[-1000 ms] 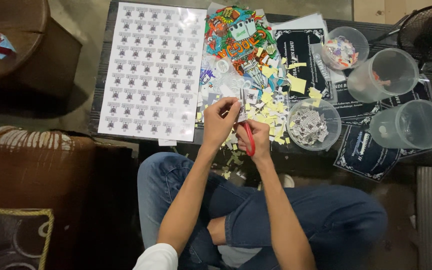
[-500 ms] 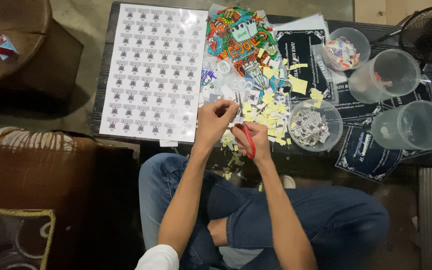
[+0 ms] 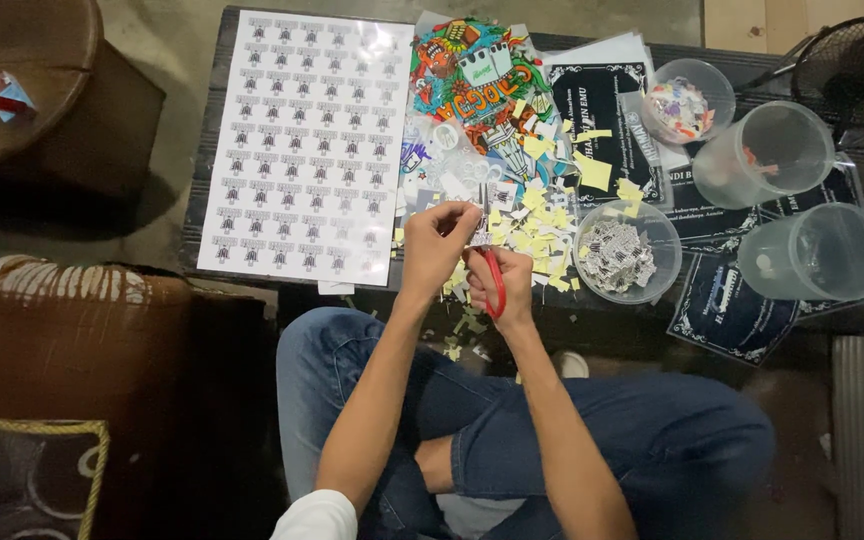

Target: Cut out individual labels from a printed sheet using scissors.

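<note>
Two hands meet at the table [image 3: 214,120] edge: my left hand [image 3: 438,244] pinches a small cutout [image 3: 482,232], my right hand [image 3: 508,283] grips red scissors [image 3: 495,283], beside the scraps [image 3: 537,230] and bowl [image 3: 626,252].
</note>
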